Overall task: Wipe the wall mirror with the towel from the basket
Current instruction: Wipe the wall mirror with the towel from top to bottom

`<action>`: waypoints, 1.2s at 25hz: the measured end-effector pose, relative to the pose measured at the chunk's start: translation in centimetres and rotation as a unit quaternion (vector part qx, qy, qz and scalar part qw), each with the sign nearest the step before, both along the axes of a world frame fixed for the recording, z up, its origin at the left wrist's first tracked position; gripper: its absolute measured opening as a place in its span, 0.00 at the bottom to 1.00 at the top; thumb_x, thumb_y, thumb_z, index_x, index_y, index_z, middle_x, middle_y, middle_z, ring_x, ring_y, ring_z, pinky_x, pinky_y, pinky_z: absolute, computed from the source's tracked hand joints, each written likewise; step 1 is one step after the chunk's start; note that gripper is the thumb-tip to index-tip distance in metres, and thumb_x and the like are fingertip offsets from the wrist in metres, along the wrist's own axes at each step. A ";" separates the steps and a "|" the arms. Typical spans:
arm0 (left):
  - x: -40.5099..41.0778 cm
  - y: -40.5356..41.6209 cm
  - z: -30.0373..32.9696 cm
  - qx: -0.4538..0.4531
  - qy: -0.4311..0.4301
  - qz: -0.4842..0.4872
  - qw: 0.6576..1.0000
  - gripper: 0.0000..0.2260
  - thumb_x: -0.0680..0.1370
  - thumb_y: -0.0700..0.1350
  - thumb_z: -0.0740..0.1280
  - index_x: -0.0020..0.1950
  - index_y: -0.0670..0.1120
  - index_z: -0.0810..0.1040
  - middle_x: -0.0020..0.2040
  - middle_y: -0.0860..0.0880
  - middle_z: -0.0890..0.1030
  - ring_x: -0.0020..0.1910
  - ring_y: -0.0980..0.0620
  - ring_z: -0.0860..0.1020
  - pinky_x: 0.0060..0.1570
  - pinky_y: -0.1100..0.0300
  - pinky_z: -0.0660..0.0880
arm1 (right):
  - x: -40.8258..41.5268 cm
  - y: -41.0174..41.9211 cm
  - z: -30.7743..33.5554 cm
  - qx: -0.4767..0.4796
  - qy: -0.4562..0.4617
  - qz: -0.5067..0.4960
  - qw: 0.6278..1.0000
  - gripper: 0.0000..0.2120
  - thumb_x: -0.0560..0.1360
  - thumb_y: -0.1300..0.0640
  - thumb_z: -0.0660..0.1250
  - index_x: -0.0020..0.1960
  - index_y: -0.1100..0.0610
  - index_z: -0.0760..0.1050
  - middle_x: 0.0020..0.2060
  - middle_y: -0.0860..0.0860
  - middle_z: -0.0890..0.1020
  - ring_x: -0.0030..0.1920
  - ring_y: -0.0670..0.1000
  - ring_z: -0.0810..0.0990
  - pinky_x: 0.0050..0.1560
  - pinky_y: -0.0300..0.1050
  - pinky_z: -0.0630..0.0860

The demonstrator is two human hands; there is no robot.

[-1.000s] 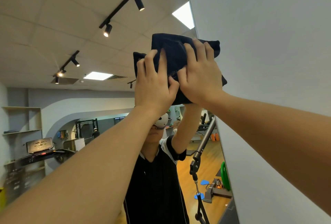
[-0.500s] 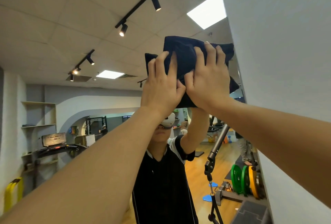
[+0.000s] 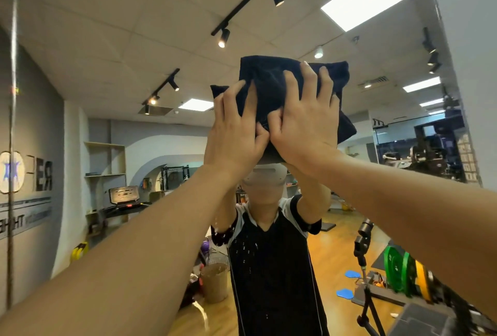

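Note:
A folded dark navy towel (image 3: 271, 81) lies flat against the wall mirror (image 3: 113, 72), high up at head height. My left hand (image 3: 234, 131) presses on its lower left part with fingers spread. My right hand (image 3: 306, 117) presses beside it on the towel's middle and right, thumbs nearly touching. The mirror fills most of the view and shows the reflected person with raised arms, small water spots on the glass near the chest. The towel's lower edge is hidden behind both hands.
The mirror's right edge meets a plain grey wall (image 3: 470, 39). Reflected in the glass are a woven basket (image 3: 213, 282) on the wooden floor, a tripod (image 3: 363, 268), green and yellow weight plates (image 3: 403, 273), and a treadmill (image 3: 123, 198).
Both hands and the towel have slid left across the glass, away from the mirror's right edge. More of the mirror and room reflection shows on the right now.

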State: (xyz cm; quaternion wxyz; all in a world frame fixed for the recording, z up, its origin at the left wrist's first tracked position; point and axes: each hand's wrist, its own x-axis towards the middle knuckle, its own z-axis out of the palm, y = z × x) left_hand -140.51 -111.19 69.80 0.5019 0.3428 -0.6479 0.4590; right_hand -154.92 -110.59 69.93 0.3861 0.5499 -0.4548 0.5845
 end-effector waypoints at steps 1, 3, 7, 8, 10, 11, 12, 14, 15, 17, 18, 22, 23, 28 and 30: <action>1.3 0.1 -0.1 0.000 0.003 0.005 1.000 0.31 0.78 0.49 0.56 0.81 0.44 0.60 0.75 0.42 0.61 0.71 0.44 0.60 0.56 0.61 0.72 | 1.3 0.1 0.0 0.001 0.003 0.000 1.000 0.33 0.76 0.44 0.52 0.78 0.55 0.61 0.79 0.59 0.61 0.79 0.65 0.56 0.73 0.67 0.64; 3.8 0.2 -0.3 0.000 0.009 0.013 1.000 0.31 0.78 0.50 0.56 0.81 0.45 0.61 0.75 0.42 0.61 0.72 0.44 0.60 0.56 0.61 0.71 | 3.8 0.3 -0.1 0.003 0.011 0.005 1.000 0.32 0.76 0.44 0.53 0.78 0.55 0.61 0.79 0.59 0.61 0.79 0.65 0.56 0.73 0.67 0.63; 9.2 0.9 -0.3 0.007 0.011 0.022 1.000 0.30 0.78 0.51 0.55 0.81 0.45 0.61 0.76 0.42 0.61 0.73 0.44 0.60 0.55 0.60 0.73 | 9.0 0.9 -0.1 0.011 0.019 0.019 1.000 0.32 0.76 0.46 0.56 0.78 0.56 0.61 0.79 0.60 0.60 0.80 0.66 0.55 0.72 0.69 0.62; 10.4 1.0 -0.4 0.008 0.010 0.023 1.000 0.31 0.78 0.51 0.55 0.81 0.45 0.61 0.76 0.42 0.60 0.73 0.44 0.59 0.56 0.60 0.72 | 10.2 1.0 -0.1 0.015 0.023 0.017 0.999 0.32 0.76 0.45 0.56 0.78 0.55 0.60 0.79 0.59 0.60 0.80 0.65 0.55 0.73 0.69 0.62; 12.9 1.2 -0.7 0.010 0.018 0.024 0.999 0.30 0.78 0.51 0.55 0.81 0.45 0.61 0.76 0.42 0.59 0.74 0.43 0.59 0.59 0.60 0.70 | 12.7 1.1 -0.1 0.021 0.035 0.017 0.999 0.32 0.76 0.45 0.56 0.78 0.55 0.60 0.79 0.59 0.59 0.80 0.65 0.54 0.73 0.69 0.61; 14.2 1.4 -0.8 0.010 0.024 0.025 0.999 0.30 0.78 0.51 0.55 0.81 0.45 0.61 0.76 0.42 0.59 0.74 0.43 0.59 0.60 0.60 0.69 | 14.0 1.2 -0.1 0.022 0.042 0.022 0.999 0.32 0.76 0.45 0.57 0.78 0.55 0.59 0.79 0.59 0.59 0.80 0.65 0.54 0.73 0.69 0.61; 15.5 1.5 -1.0 0.010 0.029 0.026 0.999 0.30 0.79 0.51 0.54 0.81 0.45 0.61 0.76 0.42 0.59 0.74 0.42 0.59 0.60 0.61 0.68 | 15.3 1.3 -0.1 0.023 0.049 0.026 0.998 0.32 0.77 0.45 0.58 0.78 0.55 0.59 0.79 0.59 0.59 0.80 0.65 0.53 0.74 0.69 0.61; 18.1 1.6 -1.3 0.011 0.037 0.031 0.999 0.29 0.79 0.51 0.54 0.81 0.45 0.60 0.77 0.42 0.59 0.74 0.42 0.60 0.60 0.61 0.68 | 17.9 1.4 -0.2 0.022 0.060 0.029 0.998 0.32 0.77 0.45 0.58 0.79 0.55 0.59 0.80 0.59 0.59 0.80 0.65 0.53 0.74 0.69 0.60; 19.3 1.7 -1.4 0.012 0.039 0.035 0.999 0.29 0.79 0.52 0.54 0.81 0.45 0.60 0.77 0.42 0.59 0.75 0.42 0.60 0.60 0.62 0.68 | 19.1 1.5 -0.2 0.021 0.064 0.030 0.997 0.32 0.77 0.45 0.58 0.78 0.55 0.59 0.80 0.59 0.58 0.80 0.65 0.53 0.74 0.69 0.60; 21.2 1.9 -1.4 0.017 0.039 0.043 0.998 0.30 0.79 0.52 0.54 0.81 0.45 0.60 0.77 0.42 0.59 0.75 0.42 0.60 0.62 0.61 0.66 | 21.0 1.6 -0.3 0.019 0.065 0.034 0.997 0.32 0.77 0.45 0.58 0.78 0.55 0.60 0.79 0.59 0.58 0.80 0.66 0.53 0.74 0.69 0.60; 22.2 2.0 -1.4 0.020 0.039 0.046 0.998 0.30 0.79 0.52 0.54 0.80 0.45 0.61 0.77 0.41 0.59 0.75 0.41 0.61 0.63 0.60 0.65 | 22.0 1.7 -0.3 0.018 0.065 0.037 0.997 0.32 0.77 0.45 0.58 0.78 0.55 0.60 0.79 0.59 0.59 0.80 0.66 0.53 0.73 0.69 0.60; 26.4 2.5 -1.3 0.017 0.044 0.059 0.997 0.30 0.78 0.51 0.54 0.80 0.44 0.62 0.78 0.41 0.59 0.75 0.42 0.61 0.66 0.60 0.63 | 26.2 2.1 -0.3 0.019 0.067 0.039 0.997 0.33 0.77 0.44 0.58 0.79 0.55 0.60 0.79 0.59 0.59 0.80 0.66 0.53 0.72 0.71 0.60; 27.4 2.6 -1.3 0.017 0.045 0.059 0.997 0.30 0.79 0.52 0.54 0.80 0.44 0.62 0.78 0.41 0.59 0.75 0.42 0.60 0.66 0.60 0.63 | 27.2 2.1 -0.3 0.019 0.068 0.039 0.997 0.33 0.77 0.44 0.58 0.79 0.55 0.60 0.80 0.59 0.59 0.80 0.66 0.53 0.72 0.71 0.60; 31.9 3.3 -1.8 0.018 0.047 0.056 0.997 0.29 0.79 0.52 0.54 0.79 0.44 0.62 0.78 0.40 0.59 0.75 0.42 0.61 0.64 0.60 0.66 | 31.9 2.3 -0.4 0.017 0.075 0.039 0.996 0.33 0.77 0.44 0.58 0.79 0.55 0.60 0.80 0.59 0.59 0.80 0.67 0.53 0.73 0.72 0.59; 33.9 3.5 -1.9 0.014 0.042 0.060 0.997 0.28 0.79 0.51 0.55 0.79 0.43 0.63 0.78 0.40 0.60 0.75 0.41 0.61 0.69 0.58 0.65 | 33.9 2.5 -0.5 0.016 0.078 0.039 0.996 0.33 0.77 0.43 0.57 0.79 0.55 0.60 0.80 0.60 0.59 0.80 0.67 0.53 0.73 0.72 0.59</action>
